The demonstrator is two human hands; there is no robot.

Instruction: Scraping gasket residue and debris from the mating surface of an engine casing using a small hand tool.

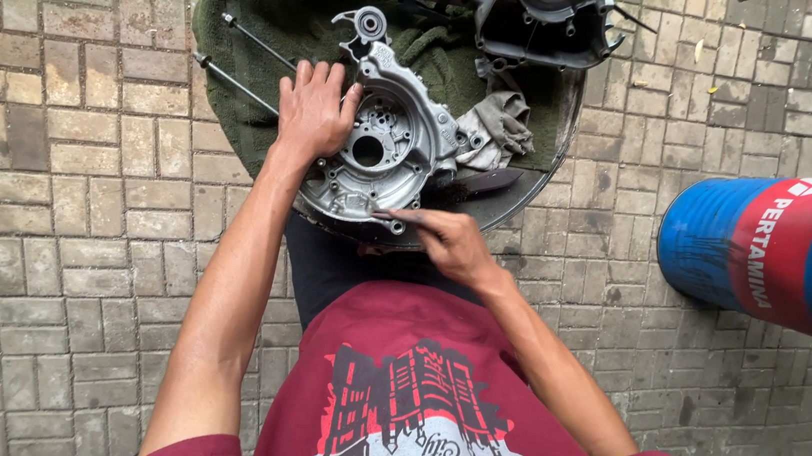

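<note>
A silver cast-metal engine case half [390, 141] lies flat on a green cloth [255, 41] that covers a round dark tray [544, 162]. My left hand [312, 113] presses flat on the case's left edge, fingers spread. My right hand [450, 243] is at the case's near edge and pinches a thin dark tool [389, 216] whose tip touches the case rim. The tool's far end is hidden in my fingers.
A grey rag [497, 127] lies right of the case. Two long metal rods [236, 79] rest on the cloth at left. Dark engine parts [549, 12] sit at the tray's far edge. A blue and red drum [786, 248] lies on the brick paving at right.
</note>
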